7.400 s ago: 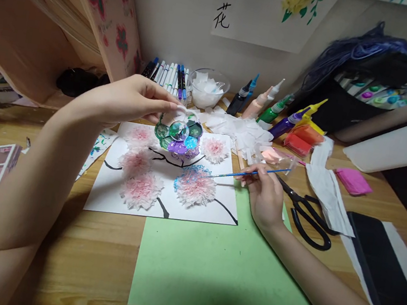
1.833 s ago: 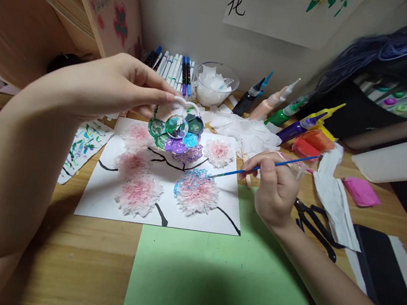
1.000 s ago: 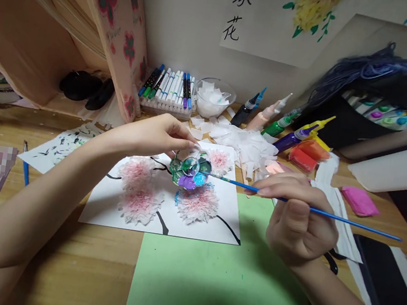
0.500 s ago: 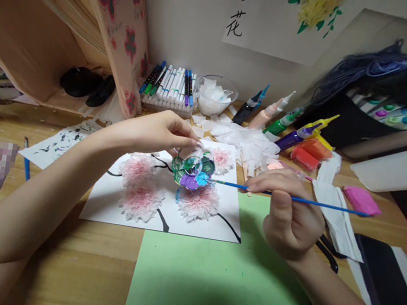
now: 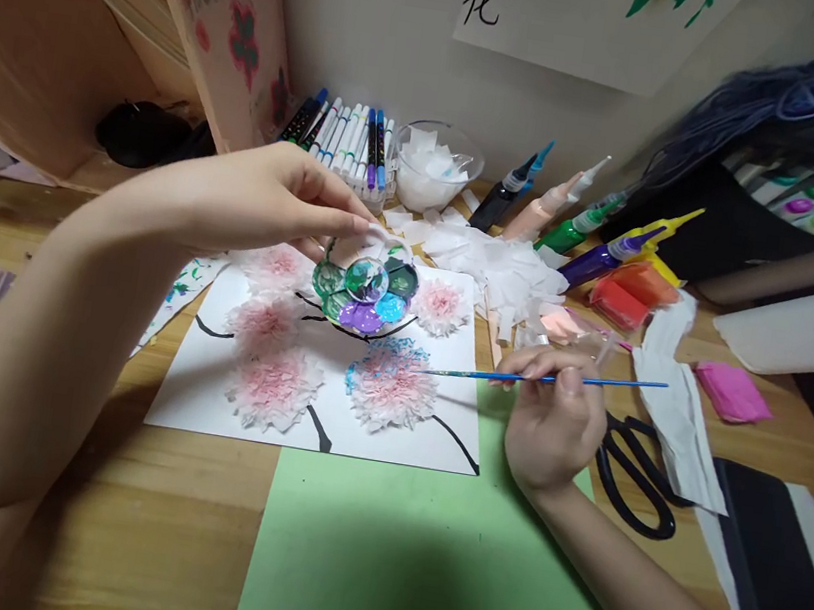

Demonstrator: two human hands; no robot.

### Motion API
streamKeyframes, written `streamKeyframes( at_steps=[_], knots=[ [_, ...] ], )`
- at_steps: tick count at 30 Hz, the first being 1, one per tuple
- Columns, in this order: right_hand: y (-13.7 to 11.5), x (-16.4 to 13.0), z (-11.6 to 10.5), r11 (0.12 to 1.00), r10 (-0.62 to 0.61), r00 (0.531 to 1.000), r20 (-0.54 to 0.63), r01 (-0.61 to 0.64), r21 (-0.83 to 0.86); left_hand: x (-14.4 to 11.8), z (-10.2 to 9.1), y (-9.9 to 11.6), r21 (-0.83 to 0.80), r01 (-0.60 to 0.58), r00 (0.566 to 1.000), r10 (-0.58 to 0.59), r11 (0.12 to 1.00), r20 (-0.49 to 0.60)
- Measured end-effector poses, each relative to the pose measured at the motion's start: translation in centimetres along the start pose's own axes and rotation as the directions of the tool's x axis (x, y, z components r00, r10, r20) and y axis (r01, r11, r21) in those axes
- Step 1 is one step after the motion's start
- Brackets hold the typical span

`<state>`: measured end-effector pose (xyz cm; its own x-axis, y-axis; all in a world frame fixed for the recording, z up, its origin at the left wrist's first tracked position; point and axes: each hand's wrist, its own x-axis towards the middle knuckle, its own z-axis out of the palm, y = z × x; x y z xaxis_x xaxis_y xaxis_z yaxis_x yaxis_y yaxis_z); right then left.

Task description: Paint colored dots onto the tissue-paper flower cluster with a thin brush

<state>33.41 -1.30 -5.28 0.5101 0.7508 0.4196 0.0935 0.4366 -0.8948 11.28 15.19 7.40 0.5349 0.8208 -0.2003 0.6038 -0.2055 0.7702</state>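
Note:
Between the thumb and fingers of my left hand is the rim of a flower-shaped paint palette, its wells smeared green, purple and blue. It is held above the white paper. A thin blue paintbrush is pinched in my right hand. Its tip points left, at the right side of a pink-and-white tissue paper flower with blue paint along its upper and left edge. Whether the tip touches the petals I cannot tell. Several other pink tissue flowers and black painted branches are on the paper.
Behind the paper lie loose white tissue pieces, a glass bowl, a marker rack and paint bottles. Black-handled scissors and a pink packet lie to the right. A green sheet covers the table in front.
The brush tip has left the palette's blue well and is now at the blue-edged flower. My left hand has shifted the palette up and left, uncovering more of that flower.

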Motion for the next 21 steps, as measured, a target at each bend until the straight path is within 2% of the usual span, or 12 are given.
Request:
streamKeyframes(
  at_steps=[3, 5, 9, 14, 21],
  knots=[
    [0.18, -0.27, 0.02, 0.998, 0.041, 0.998, 0.037, -0.039, -0.039, 0.12, -0.14, -0.08, 0.030, 0.003, 0.994, -0.006, 1.000, 0.106],
    [0.17, -0.31, 0.02, 0.994, 0.090, 0.994, 0.069, -0.085, -0.072, 0.13, -0.18, -0.13, 0.029, -0.008, 0.993, 0.005, 1.000, 0.122],
    [0.27, -0.30, -0.04, 0.993, 0.091, 0.995, 0.048, -0.088, -0.074, 0.08, -0.28, -0.22, -0.005, -0.048, 0.990, 0.048, 0.999, 0.134],
    [0.43, -0.27, -0.10, 0.992, 0.110, 0.992, 0.062, -0.105, -0.071, 0.10, -0.54, -0.31, 0.077, -0.082, 0.990, 0.072, 0.994, 0.123],
    [0.35, -0.26, -0.14, 0.994, 0.080, 0.994, 0.077, -0.074, -0.082, -0.07, -0.69, -0.26, 0.158, -0.038, 0.995, 0.023, 0.987, 0.097]
  ],
)
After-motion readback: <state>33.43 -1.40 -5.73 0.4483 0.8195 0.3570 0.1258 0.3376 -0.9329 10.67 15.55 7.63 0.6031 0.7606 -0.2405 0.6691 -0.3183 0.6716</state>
